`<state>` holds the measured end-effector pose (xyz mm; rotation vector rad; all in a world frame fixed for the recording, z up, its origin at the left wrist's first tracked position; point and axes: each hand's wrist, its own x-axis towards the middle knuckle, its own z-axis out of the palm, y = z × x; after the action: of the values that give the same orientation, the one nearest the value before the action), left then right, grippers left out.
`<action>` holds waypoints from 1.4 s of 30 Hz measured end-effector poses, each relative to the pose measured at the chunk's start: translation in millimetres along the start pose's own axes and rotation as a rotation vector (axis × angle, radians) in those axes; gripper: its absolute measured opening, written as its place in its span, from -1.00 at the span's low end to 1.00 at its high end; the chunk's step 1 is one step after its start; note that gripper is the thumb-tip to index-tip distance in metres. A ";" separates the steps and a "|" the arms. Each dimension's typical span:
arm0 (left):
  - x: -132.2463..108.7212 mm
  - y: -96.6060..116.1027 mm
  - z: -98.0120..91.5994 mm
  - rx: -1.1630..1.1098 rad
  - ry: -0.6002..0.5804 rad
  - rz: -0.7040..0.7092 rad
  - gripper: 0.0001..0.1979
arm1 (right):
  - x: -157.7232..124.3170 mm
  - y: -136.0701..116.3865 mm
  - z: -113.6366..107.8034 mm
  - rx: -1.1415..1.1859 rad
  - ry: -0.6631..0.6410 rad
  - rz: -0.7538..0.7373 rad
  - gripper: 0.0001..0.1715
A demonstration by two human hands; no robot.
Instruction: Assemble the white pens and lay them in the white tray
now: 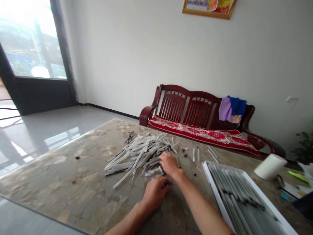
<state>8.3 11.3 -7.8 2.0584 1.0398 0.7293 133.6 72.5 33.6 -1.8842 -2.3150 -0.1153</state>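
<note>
A heap of pale tubes lies on the surface, left of a white tray. The right hand is at the heap's right edge; the left hand curls nearer. I cannot tell whether either grip holds anything.

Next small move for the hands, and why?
Probably have the right hand pinch one of the tubes: it's right at the heap's edge, while the left hand sits curled nearer the wearer.
</note>
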 end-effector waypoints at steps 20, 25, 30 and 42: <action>-0.3 5.3 0.9 -0.691 0.050 -0.088 -0.56 | -89.4 -10.2 11.2 1.236 0.554 0.267 -0.80; 5.9 2.2 -1.9 -0.997 0.083 -0.234 -0.52 | -104.8 -24.9 19.5 1.009 0.561 0.091 -0.92; 11.8 -0.2 -2.6 -1.090 0.270 -0.321 -0.50 | -93.3 19.9 8.6 0.715 0.395 0.156 -0.70; 11.8 -1.9 -3.8 -0.998 0.409 -0.263 -0.54 | -69.4 123.1 -17.5 -0.239 -0.153 0.628 -0.62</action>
<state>10.8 23.3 -5.1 0.9235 0.8593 1.2358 268.9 28.0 34.6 -2.7262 -1.7334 -0.1802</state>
